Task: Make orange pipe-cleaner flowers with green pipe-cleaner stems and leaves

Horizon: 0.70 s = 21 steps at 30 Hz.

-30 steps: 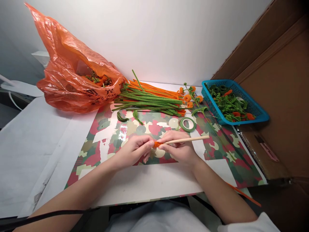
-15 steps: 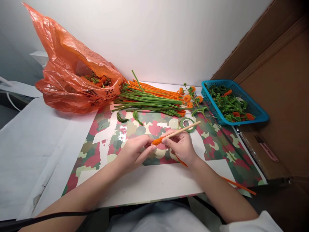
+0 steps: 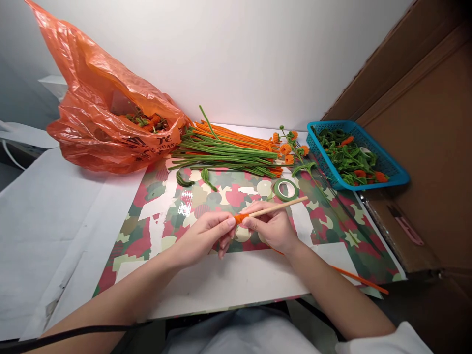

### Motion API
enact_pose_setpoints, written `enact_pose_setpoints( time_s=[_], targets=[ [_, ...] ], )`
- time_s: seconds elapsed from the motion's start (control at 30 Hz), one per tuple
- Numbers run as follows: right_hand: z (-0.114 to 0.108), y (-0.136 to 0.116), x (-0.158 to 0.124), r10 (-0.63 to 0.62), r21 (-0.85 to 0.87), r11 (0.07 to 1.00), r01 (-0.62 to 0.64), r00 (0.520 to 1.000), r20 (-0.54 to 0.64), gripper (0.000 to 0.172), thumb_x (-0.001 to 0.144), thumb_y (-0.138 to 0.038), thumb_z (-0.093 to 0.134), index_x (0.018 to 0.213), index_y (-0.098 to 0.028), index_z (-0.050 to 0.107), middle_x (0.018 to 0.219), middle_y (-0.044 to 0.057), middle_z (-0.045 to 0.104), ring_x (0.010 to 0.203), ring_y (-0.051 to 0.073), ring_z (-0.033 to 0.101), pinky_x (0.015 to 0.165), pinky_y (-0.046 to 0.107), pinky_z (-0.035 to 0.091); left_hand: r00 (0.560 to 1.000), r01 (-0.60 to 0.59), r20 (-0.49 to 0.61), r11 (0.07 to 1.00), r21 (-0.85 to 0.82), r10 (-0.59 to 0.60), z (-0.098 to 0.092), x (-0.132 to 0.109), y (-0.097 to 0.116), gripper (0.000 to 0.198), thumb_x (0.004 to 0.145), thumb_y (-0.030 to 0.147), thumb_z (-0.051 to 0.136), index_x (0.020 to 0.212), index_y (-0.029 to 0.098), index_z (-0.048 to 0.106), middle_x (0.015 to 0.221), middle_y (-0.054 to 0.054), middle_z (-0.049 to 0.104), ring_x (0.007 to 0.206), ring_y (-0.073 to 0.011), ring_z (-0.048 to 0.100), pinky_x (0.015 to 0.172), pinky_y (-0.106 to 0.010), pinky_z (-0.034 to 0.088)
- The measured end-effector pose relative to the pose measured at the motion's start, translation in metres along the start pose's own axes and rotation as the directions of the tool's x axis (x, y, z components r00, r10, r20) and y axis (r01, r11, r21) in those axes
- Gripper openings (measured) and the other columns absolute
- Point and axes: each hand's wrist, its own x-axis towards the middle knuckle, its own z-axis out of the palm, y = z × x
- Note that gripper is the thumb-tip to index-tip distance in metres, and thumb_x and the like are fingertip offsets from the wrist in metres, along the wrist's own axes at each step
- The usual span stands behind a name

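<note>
An orange pipe cleaner [image 3: 241, 218] is coiled round the left end of a thin wooden stick [image 3: 282, 205]. My left hand [image 3: 206, 235] pinches the coiled end between thumb and fingers. Closed on the stick just right of the coil, my right hand [image 3: 273, 228] has its thumb against the orange winding. The stick's bare end sticks out to the upper right. A loose orange strand shows below my right hand and reappears past my forearm near the table's front edge. Behind the hands lies a roll of green tape [image 3: 286, 190].
Green pipe cleaners [image 3: 228, 152] and orange ones [image 3: 236, 135] lie bundled at the back. An orange plastic bag [image 3: 110, 132] stands left; a blue basket [image 3: 400, 178] of leaves and flowers stands right. Flower stems [image 3: 306, 167], two green leaves [image 3: 208, 180] and pink-handled scissors [image 3: 409, 228] lie about.
My left hand has rolled over, its lower fingers now curling beneath the coil. The stick has tipped to a flatter angle. The whole view has shifted slightly.
</note>
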Motion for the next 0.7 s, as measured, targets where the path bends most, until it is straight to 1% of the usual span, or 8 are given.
enact_pose_setpoints(
  time_s=[0.1,0.2,0.33,0.43,0.5,0.57,0.63,0.7],
  targets=[
    [-0.0013,-0.0005,-0.001,-0.125,-0.164,0.978,0.128,0.992,0.032,0.009,0.072,-0.029,0.08,0.078,-0.023,0.078,0.068,0.002,0.072,0.058,0.014,0.062,0.05,0.025,0.05,0.974,0.216,0.143,0.916,-0.338,-0.176,-0.0048,0.0029,-0.0026,0.042,0.088,0.049,0.051,0.061,0.019,0.039,0.045,0.01,0.03,0.032,-0.0058,0.033,0.038,-0.019,0.023],
    [-0.0018,-0.001,-0.0014,-0.24,-0.265,0.931,0.253,0.967,0.079,0.006,0.075,-0.025,0.078,0.081,-0.024,0.078,0.07,0.002,0.073,0.063,0.015,0.064,0.057,0.027,0.051,0.949,0.309,0.19,0.861,-0.403,-0.252,-0.0094,0.0051,-0.0055,0.049,0.089,0.05,0.05,0.057,0.02,0.03,0.042,0.011,0.023,0.029,-0.0038,0.026,0.036,-0.019,0.021],
    [0.0,-0.0005,-0.0014,-0.248,-0.268,0.929,0.253,0.967,0.053,0.003,0.076,-0.025,0.077,0.078,-0.023,0.077,0.068,0.002,0.072,0.06,0.014,0.062,0.055,0.026,0.049,0.976,0.209,0.105,0.958,-0.194,-0.191,-0.009,0.0039,-0.0035,0.052,0.093,0.054,0.04,0.056,0.02,0.031,0.042,0.009,0.027,0.032,-0.0063,0.035,0.038,-0.019,0.025],
    [0.0016,-0.0004,-0.0015,-0.204,-0.251,0.948,0.196,0.979,-0.006,0.008,0.075,-0.028,0.077,0.071,-0.021,0.075,0.065,0.002,0.071,0.058,0.014,0.06,0.053,0.025,0.047,0.991,-0.056,-0.106,0.962,0.268,0.087,-0.0057,0.0018,-0.0014,0.049,0.097,0.049,0.036,0.059,0.018,0.044,0.051,0.003,0.046,0.047,-0.0105,0.05,0.046,-0.021,0.038],
    [0.0019,-0.0007,-0.0015,-0.161,-0.217,0.965,0.146,0.986,-0.05,0.011,0.075,-0.03,0.077,0.069,-0.021,0.073,0.062,0.001,0.068,0.056,0.013,0.059,0.05,0.024,0.046,0.904,-0.212,-0.178,0.769,0.603,0.388,-0.005,0.0015,-0.0025,0.038,0.097,0.043,0.042,0.073,0.017,0.057,0.063,0.0,0.058,0.055,-0.0116,0.055,0.052,-0.022,0.044],
    [0.0015,-0.0011,-0.001,-0.102,-0.169,0.982,0.087,0.991,-0.084,0.015,0.074,-0.033,0.077,0.069,-0.02,0.072,0.059,0.0,0.065,0.052,0.012,0.057,0.047,0.023,0.045,0.747,-0.314,-0.146,0.538,0.782,0.648,-0.006,0.0023,-0.0054,0.023,0.094,0.039,0.052,0.095,0.018,0.06,0.073,0.0,0.064,0.058,-0.0111,0.058,0.054,-0.022,0.048],
    [0.0008,-0.0015,0.0004,-0.039,-0.089,0.996,0.03,0.995,-0.096,0.019,0.074,-0.036,0.078,0.068,-0.019,0.07,0.057,-0.001,0.063,0.048,0.01,0.054,0.045,0.022,0.044,0.586,-0.389,-0.076,0.362,0.847,0.807,-0.0081,0.0037,-0.0081,0.026,0.089,0.035,0.064,0.107,0.018,0.057,0.079,-0.001,0.068,0.059,-0.0102,0.06,0.056,-0.02,0.051],
    [0.0002,-0.0016,0.0025,0.019,0.02,1.0,-0.017,0.996,-0.092,0.023,0.072,-0.039,0.079,0.067,-0.019,0.068,0.054,-0.003,0.061,0.044,0.009,0.052,0.042,0.021,0.043,0.469,-0.418,-0.008,0.231,0.879,0.883,-0.01,0.0051,-0.009,0.026,0.084,0.026,0.071,0.105,0.017,0.057,0.08,-0.002,0.069,0.06,-0.0102,0.062,0.057,-0.02,0.053]
  ],
)
